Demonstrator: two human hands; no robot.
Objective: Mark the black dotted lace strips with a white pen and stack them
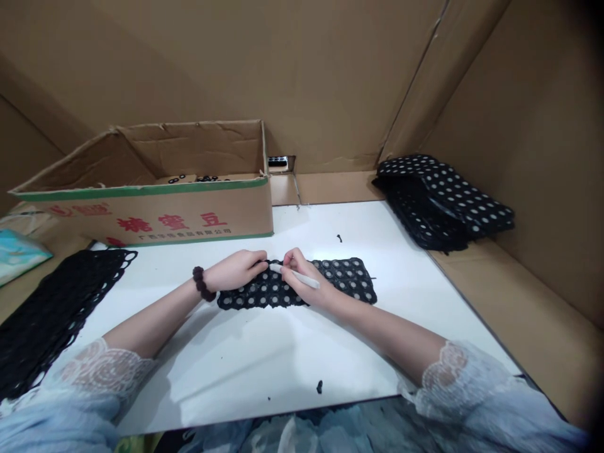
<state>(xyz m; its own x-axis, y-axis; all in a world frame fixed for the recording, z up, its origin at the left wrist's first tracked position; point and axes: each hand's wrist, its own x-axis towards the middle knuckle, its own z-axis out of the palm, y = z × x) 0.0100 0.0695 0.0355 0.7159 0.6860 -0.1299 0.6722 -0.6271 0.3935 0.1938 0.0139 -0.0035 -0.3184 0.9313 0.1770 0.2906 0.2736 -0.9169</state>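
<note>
A black sheet point(349, 277) with rows of round light spots lies flat on the white board. My left hand point(238, 270) grips its far edge left of the middle, thumb and fingers closed together there. In the fingers of my right hand point(302, 277) is a slim white pen-shaped tool point(306, 279), held like a pencil. Its tip points left at the sheet, close beside my left thumb. Whether the tip touches the sheet I cannot tell. My right hand covers part of the sheet's middle.
A cardboard box point(202, 214) with black rings inside stands at the back left. Stacked spotted black sheets point(448, 195) lie at the right. A black mesh of holes point(51, 314) lies at the left, near a blue packet point(21, 255). Small black scraps point(319, 386) dot the white board point(245, 365).
</note>
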